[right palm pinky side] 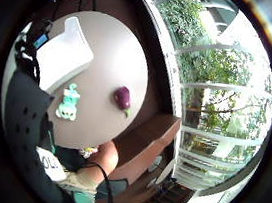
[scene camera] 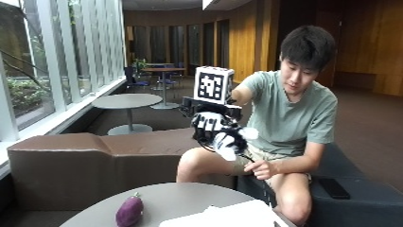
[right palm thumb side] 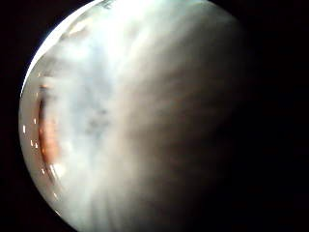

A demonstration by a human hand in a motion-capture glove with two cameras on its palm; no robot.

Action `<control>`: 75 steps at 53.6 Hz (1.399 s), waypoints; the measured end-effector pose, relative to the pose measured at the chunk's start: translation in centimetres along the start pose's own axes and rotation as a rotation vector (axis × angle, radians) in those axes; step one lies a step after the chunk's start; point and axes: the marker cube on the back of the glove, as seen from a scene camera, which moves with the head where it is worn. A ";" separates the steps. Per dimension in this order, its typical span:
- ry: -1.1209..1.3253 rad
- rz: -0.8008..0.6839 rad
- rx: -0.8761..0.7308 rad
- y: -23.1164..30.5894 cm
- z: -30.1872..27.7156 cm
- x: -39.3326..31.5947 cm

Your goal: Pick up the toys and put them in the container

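Observation:
My gloved right hand (scene camera: 217, 131) is raised high above the round table (scene camera: 170, 195), in front of the person's chest. Its fingers curl round a white toy (scene camera: 228, 143), which fills the thumb side palm view as a pale blur (right palm thumb side: 145, 121). A purple eggplant toy (scene camera: 129, 211) (right palm pinky side: 122, 99) lies on the table. A teal toy (right palm pinky side: 68, 103) lies on the table beside the white container (right palm pinky side: 64, 54) (scene camera: 220, 215); the outside view does not show this toy.
A brown bench (scene camera: 75, 161) curves behind the table, with tall windows (scene camera: 38, 61) beyond it. The person's bare hand (scene camera: 261, 168) rests on a thigh. More tables (scene camera: 126, 101) stand further back.

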 end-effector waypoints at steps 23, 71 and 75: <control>-0.044 0.009 -0.018 -7.9 6.0 -11.2; 0.020 0.271 -0.282 2.6 3.6 9.8; 0.005 0.304 -0.304 3.5 5.0 13.2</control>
